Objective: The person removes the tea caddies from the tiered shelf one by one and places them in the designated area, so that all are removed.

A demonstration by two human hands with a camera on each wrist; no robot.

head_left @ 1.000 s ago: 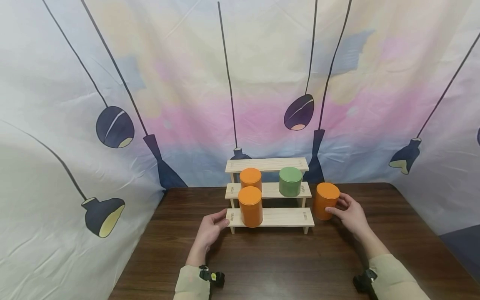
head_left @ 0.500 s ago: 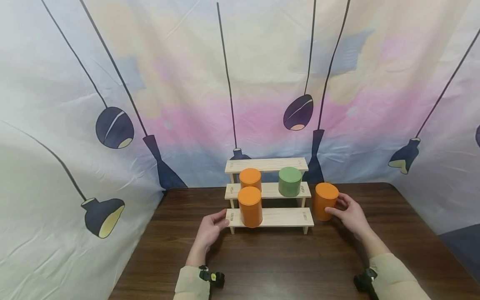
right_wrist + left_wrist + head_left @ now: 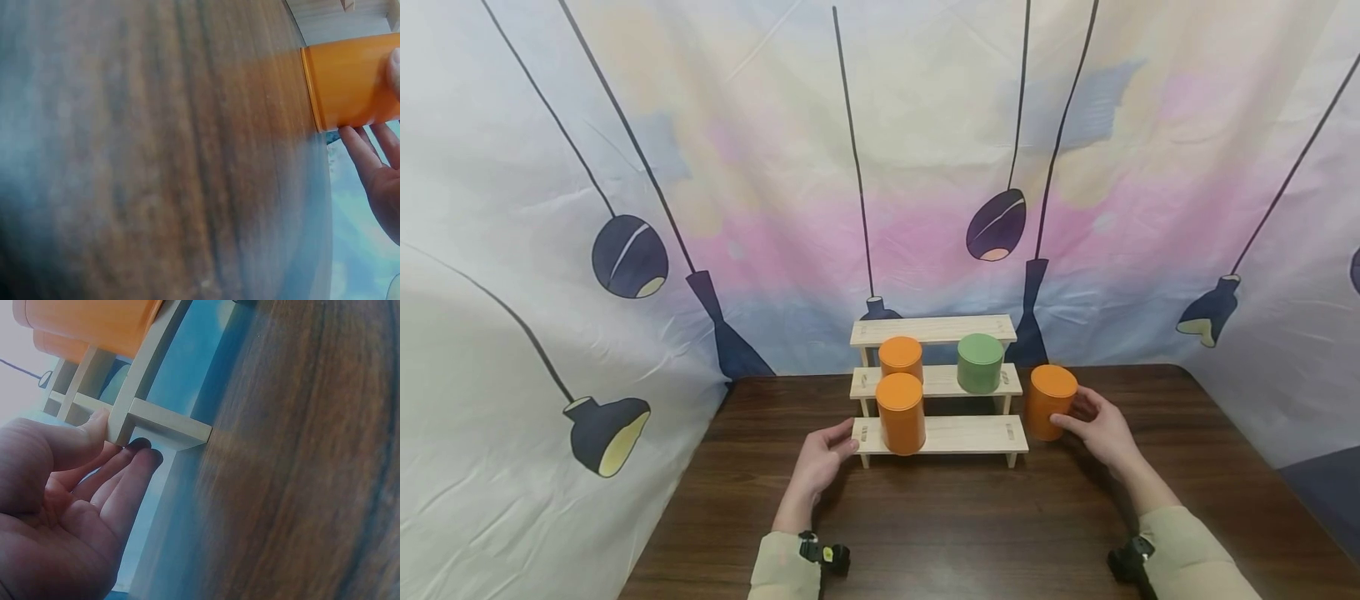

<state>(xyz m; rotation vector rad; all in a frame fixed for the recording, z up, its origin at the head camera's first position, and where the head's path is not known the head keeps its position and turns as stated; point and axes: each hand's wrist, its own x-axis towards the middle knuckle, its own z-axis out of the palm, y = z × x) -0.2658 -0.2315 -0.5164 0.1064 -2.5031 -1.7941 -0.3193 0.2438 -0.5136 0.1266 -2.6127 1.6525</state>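
Observation:
At the left end of the lowest step of a three-step wooden display stand [image 3: 973, 433], my left hand [image 3: 820, 460] pinches the board. In the left wrist view the thumb [image 3: 94, 428] lies against the board's end and the other fingers reach behind it. My right hand [image 3: 1101, 429] holds an orange canister [image 3: 1051, 404] upright on the table, right of the stand, thumb in front and fingers round its far side. A second orange canister [image 3: 901, 417] stands on the bottom step. Behind it, a third orange canister [image 3: 901, 354], partly hidden, and a green canister [image 3: 980, 364] occupy the middle step.
The stand and canisters are near the back of a dark wood table [image 3: 955, 525]. A fabric backdrop [image 3: 925, 167] printed with hanging lamps rises behind the table and along both sides. Each wrist wears a small black camera [image 3: 835, 557].

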